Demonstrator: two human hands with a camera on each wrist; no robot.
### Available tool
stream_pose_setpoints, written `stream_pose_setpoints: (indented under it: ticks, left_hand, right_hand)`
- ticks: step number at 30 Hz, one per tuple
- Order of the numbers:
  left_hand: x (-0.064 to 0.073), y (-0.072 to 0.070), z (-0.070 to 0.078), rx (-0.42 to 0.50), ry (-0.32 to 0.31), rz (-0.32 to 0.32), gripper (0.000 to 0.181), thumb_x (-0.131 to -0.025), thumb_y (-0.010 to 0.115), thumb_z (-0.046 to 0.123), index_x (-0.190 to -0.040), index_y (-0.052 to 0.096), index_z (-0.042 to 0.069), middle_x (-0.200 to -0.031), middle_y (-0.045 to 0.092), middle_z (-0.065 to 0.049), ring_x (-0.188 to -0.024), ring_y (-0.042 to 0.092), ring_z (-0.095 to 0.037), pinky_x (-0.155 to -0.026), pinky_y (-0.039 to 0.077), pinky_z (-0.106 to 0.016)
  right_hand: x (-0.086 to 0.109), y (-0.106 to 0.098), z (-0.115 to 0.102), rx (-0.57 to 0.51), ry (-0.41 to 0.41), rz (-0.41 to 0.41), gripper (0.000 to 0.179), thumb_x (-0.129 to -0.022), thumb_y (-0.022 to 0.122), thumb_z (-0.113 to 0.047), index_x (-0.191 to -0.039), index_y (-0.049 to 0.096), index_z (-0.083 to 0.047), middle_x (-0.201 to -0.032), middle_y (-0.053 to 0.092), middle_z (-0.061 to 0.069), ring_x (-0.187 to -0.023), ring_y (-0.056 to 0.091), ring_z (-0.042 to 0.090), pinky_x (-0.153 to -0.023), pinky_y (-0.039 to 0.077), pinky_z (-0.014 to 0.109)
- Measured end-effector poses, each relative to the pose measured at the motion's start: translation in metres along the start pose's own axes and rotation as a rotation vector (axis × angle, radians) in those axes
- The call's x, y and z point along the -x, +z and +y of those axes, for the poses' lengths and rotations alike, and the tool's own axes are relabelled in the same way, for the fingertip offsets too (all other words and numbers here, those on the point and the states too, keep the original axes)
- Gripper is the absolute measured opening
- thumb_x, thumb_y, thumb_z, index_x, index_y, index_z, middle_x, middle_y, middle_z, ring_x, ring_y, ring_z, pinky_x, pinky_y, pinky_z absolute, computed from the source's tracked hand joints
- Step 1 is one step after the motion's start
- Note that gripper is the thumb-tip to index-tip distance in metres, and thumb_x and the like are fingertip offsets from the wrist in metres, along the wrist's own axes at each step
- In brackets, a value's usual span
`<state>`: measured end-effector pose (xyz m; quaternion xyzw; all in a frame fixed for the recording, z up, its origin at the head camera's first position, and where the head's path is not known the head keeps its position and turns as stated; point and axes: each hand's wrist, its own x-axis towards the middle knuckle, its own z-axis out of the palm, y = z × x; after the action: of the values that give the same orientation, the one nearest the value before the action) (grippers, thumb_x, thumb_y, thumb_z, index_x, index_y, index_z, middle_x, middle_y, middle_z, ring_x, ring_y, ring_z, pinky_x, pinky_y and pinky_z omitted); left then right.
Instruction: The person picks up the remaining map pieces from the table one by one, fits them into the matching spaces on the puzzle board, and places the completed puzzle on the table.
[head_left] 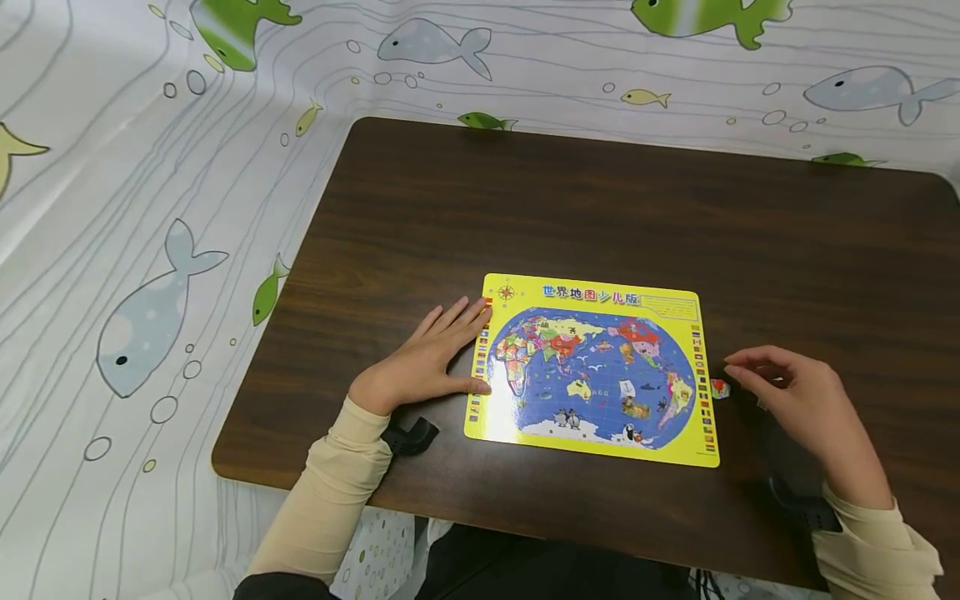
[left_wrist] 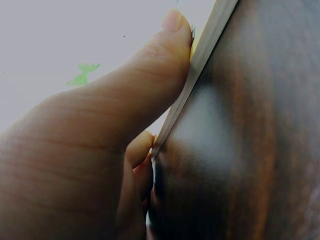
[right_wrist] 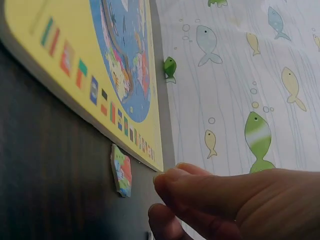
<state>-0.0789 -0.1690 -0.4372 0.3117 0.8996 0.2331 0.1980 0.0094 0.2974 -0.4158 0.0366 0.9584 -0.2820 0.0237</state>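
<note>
A yellow-bordered world map puzzle board (head_left: 592,292) lies flat on the table. My left hand (head_left: 420,362) rests at its left edge, fingers spread and fairly straight; the left wrist view shows the thumb (left_wrist: 165,65) against the board's side. Just off the board's right edge lies a small map puzzle piece (head_left: 720,389), red and green, also visible as a loose piece (right_wrist: 121,171) in the right wrist view. My right hand (head_left: 802,400) hovers beside this piece, thumb and index fingertips close together, loosely bent. Nothing shows between them.
The dark wooden table (head_left: 600,208) extends behind and to both sides of the board. A white fish-patterned sheet (head_left: 150,208) hangs along its back and left. A black strap (head_left: 411,437) is at the left wrist, another dark strap (head_left: 806,504) at the right.
</note>
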Motion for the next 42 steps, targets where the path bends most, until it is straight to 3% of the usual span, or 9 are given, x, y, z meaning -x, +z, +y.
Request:
stream_pose_setpoints:
  ticks: [5,14,23,30,38,42]
  left_hand:
    - [-0.001,0.0,-0.001,0.001,-0.002,-0.002,0.109,-0.089,0.074,0.06,-0.169,0.01,0.022,-0.178,0.004,0.002,-0.166,-0.001,-0.027,-0.133,-0.003,-0.055]
    - [-0.001,0.0,-0.001,0.007,-0.006,-0.003,0.107,-0.09,0.072,0.06,-0.169,0.01,0.022,-0.178,0.003,0.003,-0.166,-0.001,-0.027,-0.133,-0.003,-0.054]
    - [-0.002,0.0,-0.001,0.014,-0.001,-0.001,0.108,-0.09,0.073,0.059,-0.169,0.01,0.021,-0.178,0.003,0.004,-0.166,-0.001,-0.027,-0.133,-0.004,-0.054]
    - [-0.003,0.0,-0.002,0.015,-0.005,-0.011,0.108,-0.091,0.072,0.06,-0.169,0.008,0.024,-0.178,0.001,0.006,-0.166,-0.003,-0.023,-0.133,-0.005,-0.052]
    - [-0.004,0.0,-0.003,0.015,-0.01,-0.019,0.107,-0.091,0.072,0.061,-0.169,0.006,0.026,-0.177,0.0,0.008,-0.166,-0.003,-0.022,-0.133,-0.005,-0.052]
    - [-0.003,0.0,-0.002,0.021,-0.018,-0.02,0.107,-0.091,0.072,0.061,-0.169,0.006,0.027,-0.177,0.0,0.008,-0.166,-0.004,-0.022,-0.133,-0.005,-0.051]
  right_hand:
    - [0.012,0.004,-0.001,0.001,0.023,0.04,0.022,-0.098,0.075,-0.018,-0.115,0.075,-0.003,-0.11,0.075,0.026,-0.074,0.048,-0.019,-0.057,0.047,0.014]
    - [0.022,0.011,-0.004,0.024,0.066,0.081,0.022,-0.096,0.078,-0.02,-0.111,0.077,-0.003,-0.105,0.077,0.025,-0.074,0.043,-0.024,-0.056,0.045,0.017]
    - [0.018,0.018,-0.002,0.011,0.089,0.125,0.019,-0.095,0.078,-0.015,-0.11,0.077,-0.002,-0.102,0.077,0.025,-0.068,0.047,-0.009,-0.052,0.042,0.019]
    - [0.017,0.02,-0.001,0.03,0.124,0.144,0.021,-0.096,0.076,-0.014,-0.113,0.077,-0.001,-0.106,0.075,0.028,-0.069,0.045,-0.007,-0.05,0.039,0.022]
    - [0.023,0.024,-0.009,0.046,0.156,0.157,0.028,-0.095,0.078,-0.017,-0.117,0.075,0.0,-0.109,0.075,0.03,-0.084,0.062,0.031,-0.048,0.041,0.021]
    - [0.024,0.027,-0.012,0.052,0.147,0.166,0.027,-0.094,0.078,-0.012,-0.118,0.075,0.001,-0.107,0.075,0.029,-0.088,0.062,0.037,-0.05,0.039,0.019]
